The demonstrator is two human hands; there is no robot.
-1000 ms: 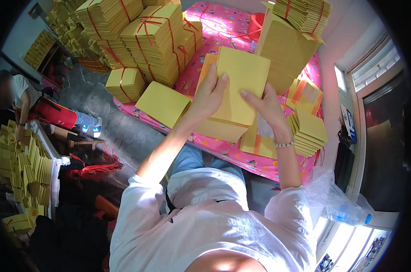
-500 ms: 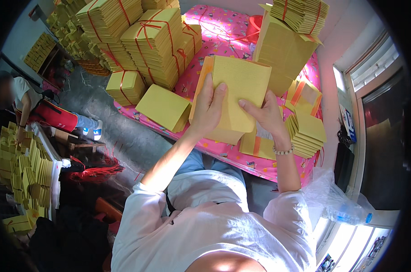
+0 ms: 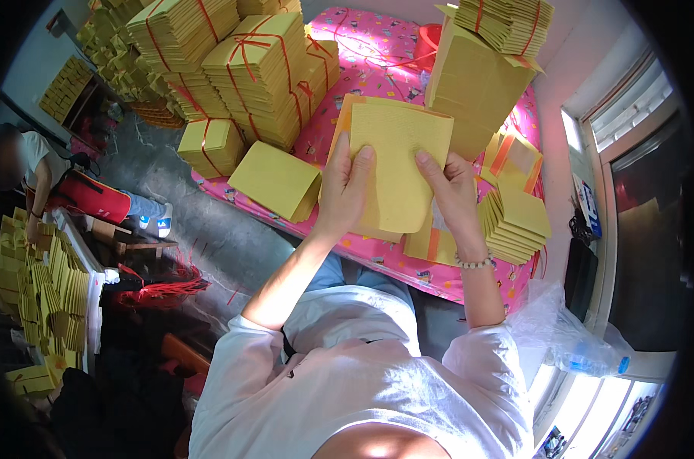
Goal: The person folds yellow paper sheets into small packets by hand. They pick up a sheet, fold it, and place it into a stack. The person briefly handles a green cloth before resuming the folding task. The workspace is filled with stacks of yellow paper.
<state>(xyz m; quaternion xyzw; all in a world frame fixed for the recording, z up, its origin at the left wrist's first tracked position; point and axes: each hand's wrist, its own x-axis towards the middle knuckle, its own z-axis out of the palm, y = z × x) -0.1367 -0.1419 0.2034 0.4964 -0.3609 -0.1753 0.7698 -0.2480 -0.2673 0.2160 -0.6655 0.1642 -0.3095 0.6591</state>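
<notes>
Between my two hands is a yellow padded envelope [image 3: 399, 180], or a thin stack of them, with an orange strip showing at its upper left edge. My left hand [image 3: 343, 183] grips its left side, thumb lying on the face and fingers behind. On the right side, my right hand [image 3: 450, 180] pinches the edge, thumb on the front and fingers mostly hidden. Below and right of it lie more yellow envelopes with orange strips, and a fanned stack of envelopes [image 3: 515, 226]. A flat yellow pile [image 3: 276, 181] lies left of my left hand.
A pink patterned cover [image 3: 347, 256] lies under the piles. Tall bundles [image 3: 259, 76] tied with red cord stand at the back left; another tall stack [image 3: 469, 84] stands back right. At far left a person [image 3: 45, 164] sits beside a table of envelopes. A window is at right.
My right hand has shifted its grip slightly up along the right edge. The front envelope's face has turned a little and its lower edge now curls outward.
</notes>
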